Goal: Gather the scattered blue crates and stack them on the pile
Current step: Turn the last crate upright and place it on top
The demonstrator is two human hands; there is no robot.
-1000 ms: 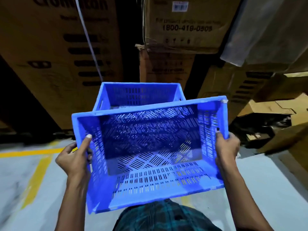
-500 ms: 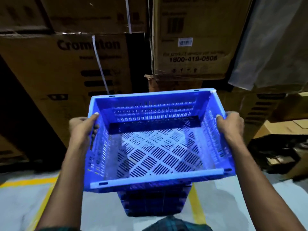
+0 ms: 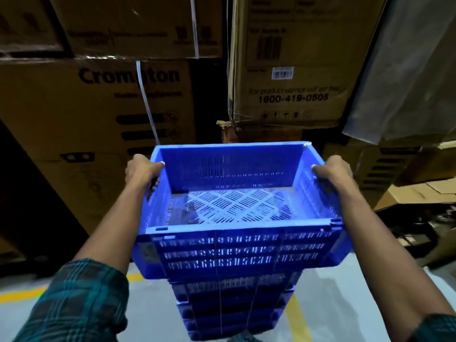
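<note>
A person in a green plaid shirt holds an open-topped blue slotted plastic crate [image 3: 237,201] level over a pile of matching blue crates [image 3: 234,309] on a grey warehouse floor [image 3: 153,314] marked with yellow lines. The left hand [image 3: 143,170] grips the crate's left wall, thumb hooked over the rim and fingers [image 3: 154,183] curled round the outside. The right hand [image 3: 333,171] grasps the right wall the same way. The crate sits directly above the pile; whether it has settled fully onto the one beneath cannot be told. Behind the pile stand tall brown cardboard cartons [image 3: 98,114], one printed "Crompton", another bearing a barcode label and the number 1800-419-0505.
</note>
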